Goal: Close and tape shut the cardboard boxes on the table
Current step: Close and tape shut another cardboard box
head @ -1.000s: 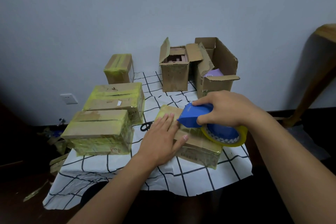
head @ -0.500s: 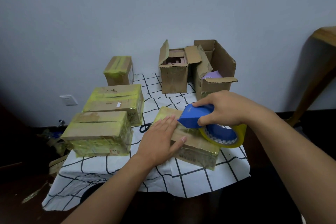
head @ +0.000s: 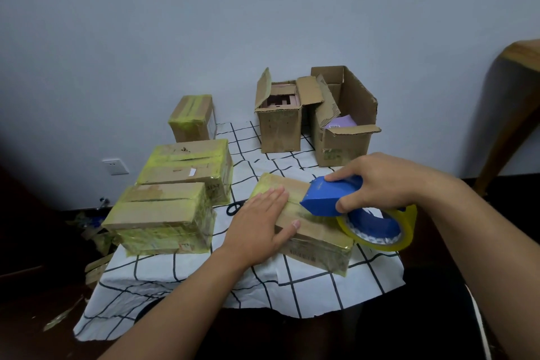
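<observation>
Left hand (head: 257, 225) flat on box (head: 318, 238), right hand (head: 377, 181) gripping tape dispenser (head: 330, 197)

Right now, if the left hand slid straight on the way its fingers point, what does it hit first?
Probably the blue tape dispenser, held by the right hand on the same box. The left hand lies flat, fingers aimed up-right; depth is unclear, so it may pass just left.

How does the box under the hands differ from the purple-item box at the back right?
The near box is closed, with yellowish tape on top; the back right box is open, flaps up. The near box lies low and flat; the back right box stands taller. Both are brown cardboard.
</observation>
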Demonstrator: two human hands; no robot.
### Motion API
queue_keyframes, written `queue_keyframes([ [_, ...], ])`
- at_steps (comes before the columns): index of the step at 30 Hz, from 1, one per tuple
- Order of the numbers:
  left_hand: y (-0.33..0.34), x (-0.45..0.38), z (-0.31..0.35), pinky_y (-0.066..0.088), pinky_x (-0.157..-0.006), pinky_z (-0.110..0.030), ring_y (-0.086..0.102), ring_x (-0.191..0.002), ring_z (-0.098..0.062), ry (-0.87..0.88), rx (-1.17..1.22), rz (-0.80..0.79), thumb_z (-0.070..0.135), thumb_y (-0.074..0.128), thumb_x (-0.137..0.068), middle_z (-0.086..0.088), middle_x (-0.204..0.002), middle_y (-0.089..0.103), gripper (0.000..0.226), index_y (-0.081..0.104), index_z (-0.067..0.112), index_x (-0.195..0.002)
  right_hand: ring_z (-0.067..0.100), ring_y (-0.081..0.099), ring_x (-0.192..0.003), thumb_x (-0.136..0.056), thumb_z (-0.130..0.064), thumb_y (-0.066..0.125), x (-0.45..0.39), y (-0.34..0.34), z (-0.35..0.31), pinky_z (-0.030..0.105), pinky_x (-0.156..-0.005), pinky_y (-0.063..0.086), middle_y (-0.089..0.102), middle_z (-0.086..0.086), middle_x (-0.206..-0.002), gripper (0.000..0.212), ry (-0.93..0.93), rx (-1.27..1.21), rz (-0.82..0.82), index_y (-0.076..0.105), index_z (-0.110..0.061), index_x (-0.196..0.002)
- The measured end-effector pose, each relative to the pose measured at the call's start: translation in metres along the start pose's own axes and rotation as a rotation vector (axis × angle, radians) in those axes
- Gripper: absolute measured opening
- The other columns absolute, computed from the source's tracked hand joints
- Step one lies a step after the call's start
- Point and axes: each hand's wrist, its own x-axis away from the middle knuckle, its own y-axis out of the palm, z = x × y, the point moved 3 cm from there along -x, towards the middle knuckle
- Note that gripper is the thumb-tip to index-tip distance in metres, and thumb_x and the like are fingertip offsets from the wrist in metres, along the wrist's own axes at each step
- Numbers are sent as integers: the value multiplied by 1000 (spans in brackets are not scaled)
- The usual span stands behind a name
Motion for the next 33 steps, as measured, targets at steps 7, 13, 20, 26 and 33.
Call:
queue_keyframes([
  [7, 1, -2, 1, 3, -120, -27, 18, -149, -12, -7, -13, 0, 71, 10, -88, 3, -162, 25, 82, 30, 25, -154, 13, 56, -104, -79, -60, 69, 25, 8, 43, 33, -92, 51, 56, -11, -129, 61, 114, 3, -17, 52, -52, -136],
  [13, 4, -1, 3, 13, -122, -39, 18, -150, -14, -11, -13, -1, 85, 0, -82, 3, -162, 23, 93, 28, 34, -154, 6, 48, -102, -81, -61, 67, 36, 27, 47, 29, -89, 44, 51, -21, -116, 63, 49, -3, 72, 49, -50, -140],
  [20, 4, -1, 3, 19, -121, -42, 26, -147, -17, -4, -5, 19, 81, 12, -86, 0, -158, 33, 82, 46, 31, -141, 5, 49, -104, -81, -63, 66, 42, 37, 52, 28, -89, 45, 52, -22, -120, 64, 55, -63, 92, 46, -52, -141],
  [26, 8, 4, 6, 31, -115, -47, 36, -142, -24, 36, -27, 87, 66, 15, -98, -4, -152, 44, 74, 58, 20, -136, 4, 47, -103, -82, -61, 66, 42, 41, 54, 27, -88, 44, 46, -26, -114, 63, 55, -80, 100, 45, -52, -141],
  [33, 15, 10, 41, 5, -123, -42, 15, -151, -24, 7, -145, -16, 92, -1, -74, -6, -162, 21, 110, 30, 22, -154, 5, 47, -107, -82, -62, 65, 46, 51, 56, 27, -89, 45, 51, -21, -124, 65, 73, -89, 132, 42, -53, -142],
])
